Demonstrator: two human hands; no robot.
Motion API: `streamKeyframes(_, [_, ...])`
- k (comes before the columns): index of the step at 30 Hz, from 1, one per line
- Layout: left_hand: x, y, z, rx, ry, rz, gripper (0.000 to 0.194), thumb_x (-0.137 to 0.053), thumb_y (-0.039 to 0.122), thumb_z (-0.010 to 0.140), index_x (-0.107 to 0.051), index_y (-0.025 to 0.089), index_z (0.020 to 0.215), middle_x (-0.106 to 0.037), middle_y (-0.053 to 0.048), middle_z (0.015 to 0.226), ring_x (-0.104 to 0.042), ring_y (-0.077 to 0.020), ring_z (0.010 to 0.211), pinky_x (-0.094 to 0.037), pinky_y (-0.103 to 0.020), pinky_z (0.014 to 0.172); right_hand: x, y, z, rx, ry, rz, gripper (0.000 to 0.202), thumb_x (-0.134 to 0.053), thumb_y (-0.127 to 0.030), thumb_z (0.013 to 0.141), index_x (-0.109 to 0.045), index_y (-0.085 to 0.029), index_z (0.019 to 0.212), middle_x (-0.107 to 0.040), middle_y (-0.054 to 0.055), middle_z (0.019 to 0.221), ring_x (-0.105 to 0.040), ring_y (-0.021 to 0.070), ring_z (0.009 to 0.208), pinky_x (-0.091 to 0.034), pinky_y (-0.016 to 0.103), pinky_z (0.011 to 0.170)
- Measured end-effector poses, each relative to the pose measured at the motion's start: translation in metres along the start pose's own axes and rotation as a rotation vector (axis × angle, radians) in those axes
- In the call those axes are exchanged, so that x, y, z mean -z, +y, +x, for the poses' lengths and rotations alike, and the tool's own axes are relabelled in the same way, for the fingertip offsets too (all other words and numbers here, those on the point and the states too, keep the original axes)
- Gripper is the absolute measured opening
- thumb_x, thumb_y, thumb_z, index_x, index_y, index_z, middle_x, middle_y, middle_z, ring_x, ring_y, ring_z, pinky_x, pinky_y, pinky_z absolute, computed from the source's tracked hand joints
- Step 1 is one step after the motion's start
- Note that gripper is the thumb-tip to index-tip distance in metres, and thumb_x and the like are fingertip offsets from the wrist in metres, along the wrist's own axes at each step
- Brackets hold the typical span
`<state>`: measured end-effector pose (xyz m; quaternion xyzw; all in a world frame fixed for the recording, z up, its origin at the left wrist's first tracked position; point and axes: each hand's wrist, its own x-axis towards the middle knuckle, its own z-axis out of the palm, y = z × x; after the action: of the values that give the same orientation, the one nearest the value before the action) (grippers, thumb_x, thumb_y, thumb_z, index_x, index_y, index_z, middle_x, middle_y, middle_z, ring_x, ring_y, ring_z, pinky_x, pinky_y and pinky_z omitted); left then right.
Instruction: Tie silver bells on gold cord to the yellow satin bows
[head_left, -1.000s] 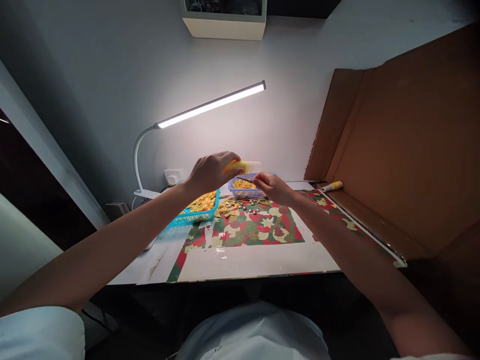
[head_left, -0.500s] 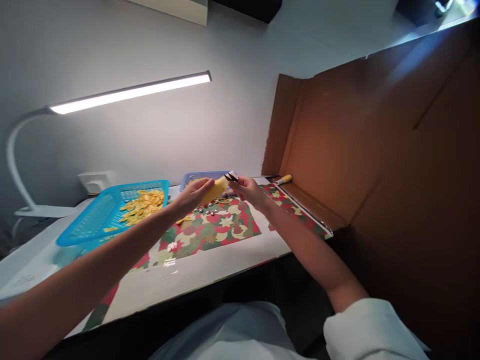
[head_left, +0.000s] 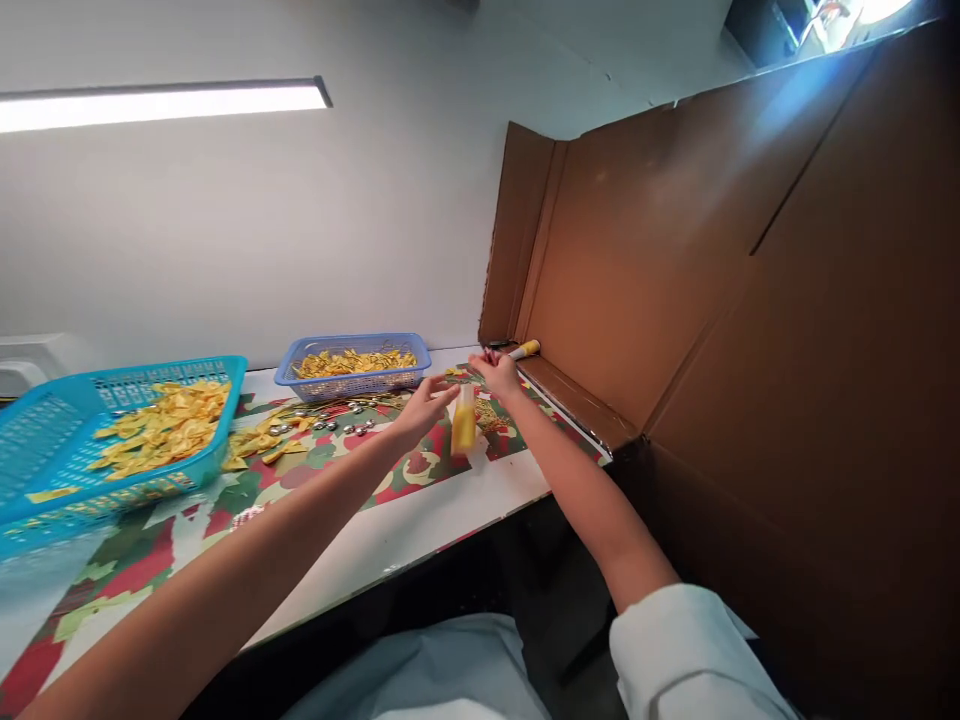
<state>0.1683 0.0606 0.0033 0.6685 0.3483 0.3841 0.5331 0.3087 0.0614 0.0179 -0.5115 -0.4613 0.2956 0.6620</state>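
A yellow bottle with a pale top point(head_left: 464, 425) is just beside my left hand, blurred, over the front part of the patterned sheet. My left hand point(head_left: 429, 406) has its fingers apart, with nothing in them. To its right, my right hand point(head_left: 496, 374) is closed at the fingertips around a small dark reddish thing that I cannot make out. Silvery beads point(head_left: 358, 428) and yellow ribbon-like pieces point(head_left: 274, 435) lie on the patterned sheet to the left of my hands.
At the left stands a blue basket point(head_left: 236, 400) of yellow pieces. Behind the beads is a smaller periwinkle basket point(head_left: 360, 382) with golden pieces. A tall cardboard wall point(head_left: 637, 250) borders the right side, with another yellow tube point(head_left: 527, 349) at its foot.
The view has shifted right. The yellow bottle has left my left hand, whose fingers have opened. The dark-tipped tool at my right fingers no longer shows; a small reddish thing is there.
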Motion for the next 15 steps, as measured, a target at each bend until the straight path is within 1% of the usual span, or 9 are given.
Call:
streamKeyframes(2, [-0.010, -0.002, 0.002, 0.008, -0.005, 0.077, 0.043, -0.064, 0.040, 0.079, -0.052, 0.018, 0.113, -0.062, -0.014, 0.121, -0.065, -0.0238, 0.099, -0.052, -0.036, 0.080, 0.003, 0.005, 0.007, -0.002, 0.071, -0.056, 0.033, -0.068, -0.038, 0.066, -0.043, -0.020, 0.055, -0.044, -0.007, 0.053, -0.044, 0.0095, 0.057, -0.038, 0.022, 0.059])
streamKeyframes(4, [-0.021, -0.003, 0.000, 0.001, 0.003, 0.190, 0.041, -0.067, 0.036, 0.075, -0.054, 0.018, 0.109, -0.062, -0.014, 0.122, -0.063, -0.0253, 0.104, -0.051, -0.036, 0.084, 0.001, 0.013, 0.007, -0.011, 0.132, -0.105, 0.033, -0.064, -0.039, 0.071, -0.041, -0.021, 0.055, -0.043, -0.006, 0.052, -0.044, 0.0108, 0.057, -0.037, 0.023, 0.058])
streamKeyframes(6, [-0.030, -0.004, -0.007, 0.005, 0.034, 0.334, 0.047, -0.073, 0.036, 0.068, -0.055, 0.017, 0.107, -0.060, -0.016, 0.126, -0.058, -0.0304, 0.113, -0.047, -0.038, 0.089, -0.003, 0.020, 0.004, -0.015, 0.192, -0.138, 0.033, -0.057, -0.042, 0.077, -0.041, -0.022, 0.057, -0.044, -0.005, 0.053, -0.045, 0.0121, 0.059, -0.037, 0.023, 0.058])
streamKeyframes(8, [-0.033, -0.004, -0.015, 0.060, 0.055, 0.504, 0.055, -0.078, 0.040, 0.059, -0.055, 0.015, 0.102, -0.062, -0.020, 0.120, -0.058, -0.0378, 0.112, -0.046, -0.042, 0.086, -0.002, 0.022, 0.003, -0.015, 0.226, -0.166, 0.035, -0.051, -0.044, 0.081, -0.036, -0.023, 0.057, -0.041, -0.006, 0.052, -0.043, 0.0120, 0.056, -0.035, 0.023, 0.055])
streamKeyframes(10, [-0.031, -0.002, -0.022, 0.119, 0.052, 0.656, 0.057, -0.079, 0.042, 0.054, -0.055, 0.014, 0.098, -0.067, -0.022, 0.106, -0.062, -0.0416, 0.102, -0.047, -0.042, 0.078, 0.006, 0.019, 0.005, -0.013, 0.221, -0.203, 0.037, -0.051, -0.043, 0.082, -0.033, -0.023, 0.057, -0.037, -0.006, 0.050, -0.039, 0.0109, 0.052, -0.033, 0.023, 0.052])
streamKeyframes(11, [-0.030, 0.000, -0.024, 0.132, 0.046, 0.710, 0.056, -0.078, 0.042, 0.055, -0.055, 0.014, 0.098, -0.068, -0.021, 0.101, -0.064, -0.0411, 0.097, -0.047, -0.040, 0.073, 0.011, 0.016, 0.006, -0.013, 0.204, -0.227, 0.039, -0.054, -0.042, 0.081, -0.032, -0.023, 0.056, -0.036, -0.007, 0.049, -0.037, 0.0103, 0.050, -0.032, 0.023, 0.051])
streamKeyframes(13, [-0.025, 0.007, -0.025, 0.105, 0.043, 0.761, 0.053, -0.073, 0.043, 0.062, -0.053, 0.015, 0.104, -0.070, -0.017, 0.096, -0.066, -0.0371, 0.092, -0.046, -0.035, 0.068, 0.022, 0.008, 0.005, -0.015, 0.148, -0.281, 0.043, -0.064, -0.043, 0.073, -0.032, -0.023, 0.053, -0.036, -0.008, 0.047, -0.036, 0.0092, 0.047, -0.031, 0.023, 0.048])
streamKeyframes(15, [-0.021, 0.015, -0.022, 0.033, 0.064, 0.751, 0.052, -0.067, 0.045, 0.070, -0.051, 0.017, 0.110, -0.070, -0.013, 0.091, -0.067, -0.0314, 0.087, -0.045, -0.032, 0.066, 0.031, -0.003, 0.002, -0.012, 0.051, -0.315, 0.047, -0.073, -0.044, 0.065, -0.032, -0.023, 0.055, -0.039, -0.008, 0.048, -0.039, 0.0086, 0.047, -0.032, 0.022, 0.046])
